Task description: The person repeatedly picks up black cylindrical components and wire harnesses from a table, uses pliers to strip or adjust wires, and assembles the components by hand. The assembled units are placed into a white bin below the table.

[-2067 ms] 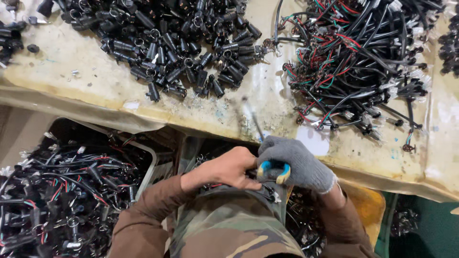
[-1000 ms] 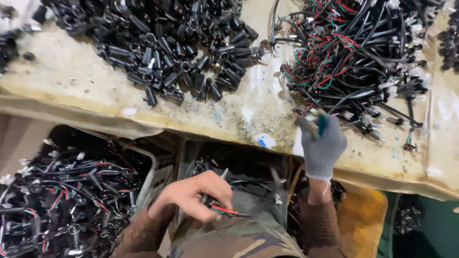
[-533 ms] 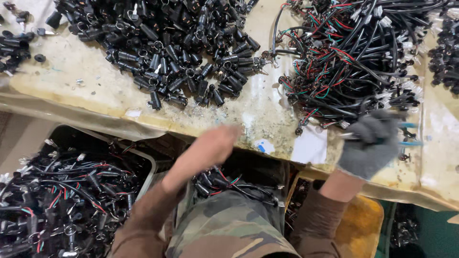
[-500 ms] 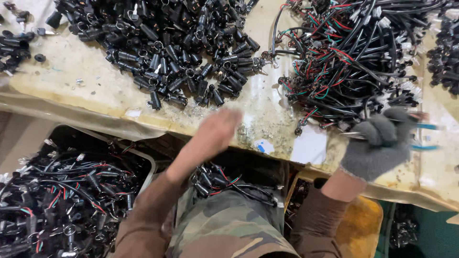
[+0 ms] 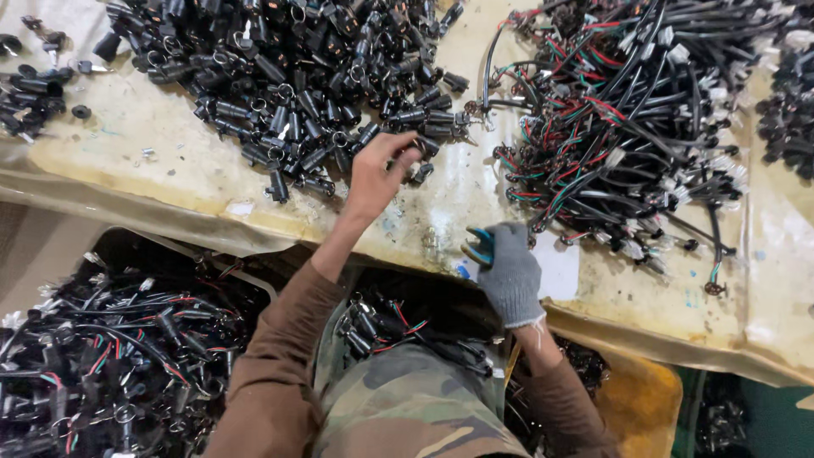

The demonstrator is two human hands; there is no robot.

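Note:
My bare left hand (image 5: 383, 170) reaches up onto the worn yellowish bench top (image 5: 170, 170) and pinches a small black connector at the near edge of a big pile of black cylindrical connectors (image 5: 288, 76). My right hand (image 5: 507, 267), in a grey knit glove, rests at the bench's front edge closed around a tool with blue handles (image 5: 480, 246). A tangle of black, red and green wire harnesses (image 5: 627, 127) lies just beyond the gloved hand.
A bin of finished black wired parts (image 5: 110, 356) sits low at the left. More wired parts (image 5: 381, 322) lie in my lap. A white paper slip (image 5: 555, 271) lies by the right hand. Further black parts (image 5: 34, 85) lie far left, and a yellow container (image 5: 636, 399) stands at lower right.
My left hand rose from my lap to the connector pile and closed on a piece. The gloved right hand swung out to the wire bundle, then came back to the bench edge.

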